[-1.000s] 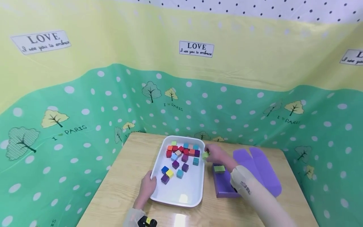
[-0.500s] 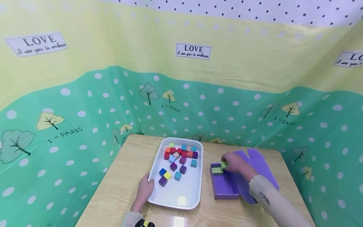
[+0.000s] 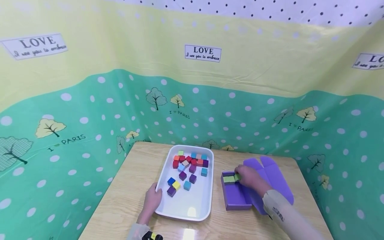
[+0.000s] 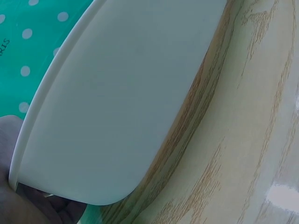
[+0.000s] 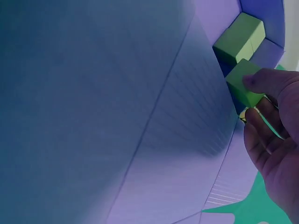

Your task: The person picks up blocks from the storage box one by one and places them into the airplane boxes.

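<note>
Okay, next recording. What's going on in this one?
A person's right hand pinches a green block at the far end of the open purple box, next to other green blocks. Their left hand grips the edge of the white tray, where mixed-colour blocks lie, one green one among them.

Bright glare spots the tray [image 3: 183,205] and table [image 3: 126,186].

"LOVE" [image 3: 203,50] and "PARIS" [image 3: 183,115] on patterned cloth [image 3: 192,81]
</note>
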`<state>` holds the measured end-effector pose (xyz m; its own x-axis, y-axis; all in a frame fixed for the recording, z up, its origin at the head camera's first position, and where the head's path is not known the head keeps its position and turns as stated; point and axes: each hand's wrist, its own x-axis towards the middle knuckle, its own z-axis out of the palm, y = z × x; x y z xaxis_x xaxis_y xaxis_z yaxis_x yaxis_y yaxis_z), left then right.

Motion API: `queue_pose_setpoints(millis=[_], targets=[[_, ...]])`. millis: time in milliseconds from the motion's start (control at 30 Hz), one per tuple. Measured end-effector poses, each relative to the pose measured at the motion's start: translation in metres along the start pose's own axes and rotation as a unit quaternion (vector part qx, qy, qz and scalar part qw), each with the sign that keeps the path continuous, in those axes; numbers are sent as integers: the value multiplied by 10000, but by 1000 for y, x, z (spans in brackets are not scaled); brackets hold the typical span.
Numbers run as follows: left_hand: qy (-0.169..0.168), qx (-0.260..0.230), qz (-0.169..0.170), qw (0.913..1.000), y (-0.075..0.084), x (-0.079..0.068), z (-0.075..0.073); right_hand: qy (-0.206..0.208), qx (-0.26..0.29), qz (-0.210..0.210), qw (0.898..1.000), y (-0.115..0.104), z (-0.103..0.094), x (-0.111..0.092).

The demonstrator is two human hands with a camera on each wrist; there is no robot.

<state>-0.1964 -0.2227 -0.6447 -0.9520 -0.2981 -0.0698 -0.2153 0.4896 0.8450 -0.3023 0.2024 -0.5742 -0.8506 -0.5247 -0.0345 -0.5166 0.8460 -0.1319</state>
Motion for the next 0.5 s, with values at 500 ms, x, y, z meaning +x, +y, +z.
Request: queue_pose_setpoints(millis=[500], targets=[[27,-46,18,10000,2,-2,-1,80,-116,197,9997,1,15,-2]])
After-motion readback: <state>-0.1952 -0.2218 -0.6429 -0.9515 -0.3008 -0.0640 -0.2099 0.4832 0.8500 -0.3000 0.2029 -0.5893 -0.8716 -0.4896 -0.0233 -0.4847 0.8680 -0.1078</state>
